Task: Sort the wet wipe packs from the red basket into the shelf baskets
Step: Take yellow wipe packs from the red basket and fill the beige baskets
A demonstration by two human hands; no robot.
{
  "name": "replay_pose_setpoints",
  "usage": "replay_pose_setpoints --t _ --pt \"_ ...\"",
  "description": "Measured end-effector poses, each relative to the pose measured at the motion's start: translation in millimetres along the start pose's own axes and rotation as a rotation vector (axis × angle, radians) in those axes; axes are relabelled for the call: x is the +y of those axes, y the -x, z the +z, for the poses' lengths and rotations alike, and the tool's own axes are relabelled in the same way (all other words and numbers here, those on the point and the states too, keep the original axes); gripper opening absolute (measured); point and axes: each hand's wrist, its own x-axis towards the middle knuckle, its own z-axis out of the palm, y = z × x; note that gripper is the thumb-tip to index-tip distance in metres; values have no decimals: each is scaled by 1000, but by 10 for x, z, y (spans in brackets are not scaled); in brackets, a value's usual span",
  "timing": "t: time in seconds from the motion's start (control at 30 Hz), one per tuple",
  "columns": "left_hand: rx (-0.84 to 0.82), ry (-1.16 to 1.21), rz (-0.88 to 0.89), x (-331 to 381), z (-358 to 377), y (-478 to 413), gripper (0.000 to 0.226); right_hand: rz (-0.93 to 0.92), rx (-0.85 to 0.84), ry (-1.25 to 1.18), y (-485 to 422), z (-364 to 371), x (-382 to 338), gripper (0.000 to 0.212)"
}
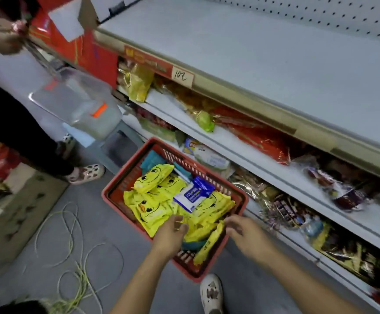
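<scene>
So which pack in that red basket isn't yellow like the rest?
The blue and white pack, lying on top of the yellow duck-face packs near the basket's middle.

A clear plastic bin point(77, 103) sits at ten o'clock, pale cables point(71, 252) coil on the floor at eight, a handwritten tag point(182, 76) reading 102 hangs near twelve

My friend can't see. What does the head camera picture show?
Two bare hands, left hand and right hand, reach into a red basket of yellow duck wipe packs on the floor beside store shelves.
</scene>
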Motion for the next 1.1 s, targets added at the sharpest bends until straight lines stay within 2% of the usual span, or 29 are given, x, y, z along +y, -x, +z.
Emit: replay_pose_setpoints --t 0.13,0.27,0.33,0.4,0.53,0.6,0.63,0.7,0.73,0.8,0.93,1.1 --pt "-64 35 -56 -89 10 -363 31 19 16 232 -374 162 -46 25" --pt "-137 159 -277 -61 164 -599 34 -5 -110 604 -521 236 -44 44" --pt "-165 216 -337 -19 276 -648 37 -34 -134 675 -551 267 -6 40" --pt "-143 270 -369 28 379 -674 40 -63 -146 690 -562 263 22 28" --pt "-32 362 -404 91 399 -705 29 -147 -117 622 -542 199 82 8" --pt "-31 384 -402 109 321 -675 20 -188 -79 541 -490 132 109 8" --pt "-18 414 -402 126 280 -646 25 -199 -56 489 -446 76 101 12" --pt "-17 566 -392 128 206 -560 34 -223 -7 419 -321 -76 67 15" --pt "-27 653 -377 140 166 -487 27 -244 22 423 -252 -168 62 14" --pt "-22 722 -310 184 86 -305 7 -249 78 432 -80 -363 39 17" --pt "62 663 -97 348 -43 33 14 -238 259 276 380 -833 -18 15" --pt "45 841 99 847 80 685 14 -97 553 -64 1053 -1334 -98 17"
